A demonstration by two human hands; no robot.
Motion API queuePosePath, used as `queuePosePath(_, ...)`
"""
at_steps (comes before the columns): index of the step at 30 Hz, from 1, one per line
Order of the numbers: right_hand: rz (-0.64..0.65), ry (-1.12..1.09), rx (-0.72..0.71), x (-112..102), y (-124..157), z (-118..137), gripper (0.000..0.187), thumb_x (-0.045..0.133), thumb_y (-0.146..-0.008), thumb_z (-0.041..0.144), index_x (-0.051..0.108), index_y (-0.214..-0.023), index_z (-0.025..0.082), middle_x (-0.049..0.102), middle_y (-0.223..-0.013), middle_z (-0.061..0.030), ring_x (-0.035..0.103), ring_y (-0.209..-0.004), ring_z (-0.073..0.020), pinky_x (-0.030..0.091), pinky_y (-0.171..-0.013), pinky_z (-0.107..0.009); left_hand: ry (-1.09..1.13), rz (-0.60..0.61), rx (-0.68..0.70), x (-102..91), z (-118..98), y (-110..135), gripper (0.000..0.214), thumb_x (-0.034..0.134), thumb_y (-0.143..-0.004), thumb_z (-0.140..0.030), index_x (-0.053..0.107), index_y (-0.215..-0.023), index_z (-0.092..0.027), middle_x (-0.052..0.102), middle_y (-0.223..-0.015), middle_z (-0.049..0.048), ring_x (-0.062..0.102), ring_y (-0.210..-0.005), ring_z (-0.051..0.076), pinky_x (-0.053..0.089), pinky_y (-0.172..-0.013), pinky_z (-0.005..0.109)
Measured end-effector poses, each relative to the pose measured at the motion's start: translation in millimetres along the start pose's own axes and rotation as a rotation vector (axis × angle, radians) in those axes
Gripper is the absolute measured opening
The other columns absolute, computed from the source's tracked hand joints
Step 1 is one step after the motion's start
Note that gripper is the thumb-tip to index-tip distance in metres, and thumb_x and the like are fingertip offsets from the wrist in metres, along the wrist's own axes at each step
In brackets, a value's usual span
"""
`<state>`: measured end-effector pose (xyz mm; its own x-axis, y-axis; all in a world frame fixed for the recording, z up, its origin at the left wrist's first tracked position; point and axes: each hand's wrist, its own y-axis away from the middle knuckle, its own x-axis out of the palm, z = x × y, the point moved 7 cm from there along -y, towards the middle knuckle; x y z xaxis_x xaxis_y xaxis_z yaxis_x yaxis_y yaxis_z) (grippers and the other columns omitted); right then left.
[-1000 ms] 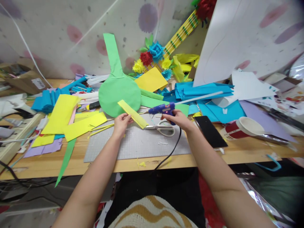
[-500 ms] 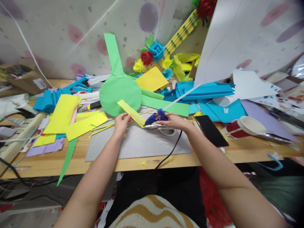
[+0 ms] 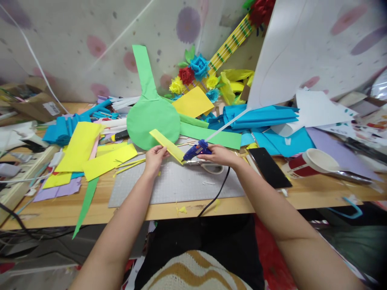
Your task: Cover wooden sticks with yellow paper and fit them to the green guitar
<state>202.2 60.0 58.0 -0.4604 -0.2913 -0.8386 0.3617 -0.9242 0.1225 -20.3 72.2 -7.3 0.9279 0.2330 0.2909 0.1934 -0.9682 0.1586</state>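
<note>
My left hand [image 3: 155, 158] is closed on the near edge of a folded yellow paper strip [image 3: 167, 145], which slants over the cutting mat. In my right hand [image 3: 218, 155] is a blue hot glue gun [image 3: 196, 150] with a white glue stick [image 3: 229, 123] poking out of its back. Its nozzle meets the strip's lower right end; whether glue is coming out is too small to see. A pair of scissors [image 3: 212, 167] lies under the gun. Just behind the strip is a green paper disc [image 3: 153, 123] with a long green band rising from it.
Beneath my hands lies a grey cutting mat [image 3: 181, 189]. Yellow paper pieces [image 3: 79, 147] and a power strip [image 3: 21, 183] are on the left. To the right are a black phone [image 3: 269, 167] and a paper cup [image 3: 313, 163]. The gun's black cord [image 3: 216, 196] hangs over the table edge.
The glue gun has shifted very slightly left along the strip's end. Both hands keep their hold, and the rest looks the same apart from a small camera shift.
</note>
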Motion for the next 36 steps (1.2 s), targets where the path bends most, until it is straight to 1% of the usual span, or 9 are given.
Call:
queuePosePath(7,0.013,-0.089,-0.020,1.9,-2.3,2.4,0.043,0.053,-0.073,0.050,0.062,-0.102,0.020,0.067,-0.092,-0.0019,0.061,-0.084,-0.0193,0.045,-0.072,-0.025,0.001,0.028,-0.022,1.2,0.2,0.5,0.022,0.068,-0.058,-0.024,0.061,-0.073,-0.010,0.065,-0.067,0.0030,0.061,-0.060,0.011,0.051,-0.062,0.023)
queuePosePath(10,0.025,-0.101,-0.015,3.1,-2.9,2.6,0.042,0.052,-0.073,0.050,0.063,-0.101,0.020,0.067,-0.094,-0.0019,0.061,-0.086,-0.0194,0.045,-0.074,-0.026,0.001,0.041,-0.025,1.3,0.5,0.3,0.024,0.069,-0.057,-0.025,0.062,-0.075,-0.011,0.066,-0.070,0.0034,0.062,-0.061,0.011,0.051,-0.063,0.024)
queuePosePath(14,0.007,-0.105,-0.016,2.4,-3.3,3.2,0.043,0.053,-0.073,0.050,0.062,-0.103,0.020,0.066,-0.098,-0.0021,0.060,-0.089,-0.0194,0.045,-0.076,-0.026,0.019,0.059,-0.038,1.5,2.1,0.0,0.025,0.070,-0.056,-0.026,0.062,-0.076,-0.011,0.066,-0.070,0.0036,0.062,-0.061,0.011,0.051,-0.062,0.024)
queuePosePath(21,0.010,-0.091,0.004,3.7,-7.1,0.3,0.048,0.051,-0.072,0.055,0.063,-0.099,0.018,0.066,-0.095,-0.0045,0.060,-0.086,-0.0203,0.045,-0.074,-0.028,0.018,0.080,-0.055,3.3,2.6,2.1,0.027,0.071,-0.057,-0.027,0.062,-0.076,-0.012,0.066,-0.069,0.0038,0.062,-0.061,0.012,0.051,-0.066,0.027)
queuePosePath(27,-0.012,-0.128,-0.033,5.4,-11.3,-0.4,0.051,0.050,-0.072,0.057,0.062,-0.103,0.019,0.064,-0.103,-0.0049,0.058,-0.094,-0.0206,0.042,-0.083,-0.031,0.009,0.112,-0.068,5.6,5.0,3.0,0.031,0.072,-0.057,-0.029,0.062,-0.079,-0.011,0.067,-0.071,0.0052,0.063,-0.063,0.013,0.051,-0.069,0.029)
queuePosePath(31,-0.013,-0.138,-0.023,5.3,-11.8,0.2,0.052,0.050,-0.071,0.058,0.063,-0.102,0.019,0.065,-0.099,-0.0044,0.059,-0.091,-0.0206,0.043,-0.080,-0.030,0.014,0.123,-0.063,6.2,5.7,2.7,0.029,0.071,-0.057,-0.027,0.062,-0.079,-0.011,0.068,-0.072,0.0052,0.063,-0.063,0.013,0.051,-0.068,0.028)
queuePosePath(36,-0.022,-0.116,-0.007,3.1,-12.2,2.3,0.053,0.049,-0.070,0.059,0.064,-0.098,0.017,0.067,-0.089,-0.0045,0.060,-0.083,-0.0198,0.044,-0.074,-0.028,0.016,0.144,-0.070,8.5,4.5,5.1,0.028,0.071,-0.058,-0.026,0.063,-0.080,-0.011,0.068,-0.072,0.0052,0.063,-0.063,0.013,0.051,-0.069,0.028)
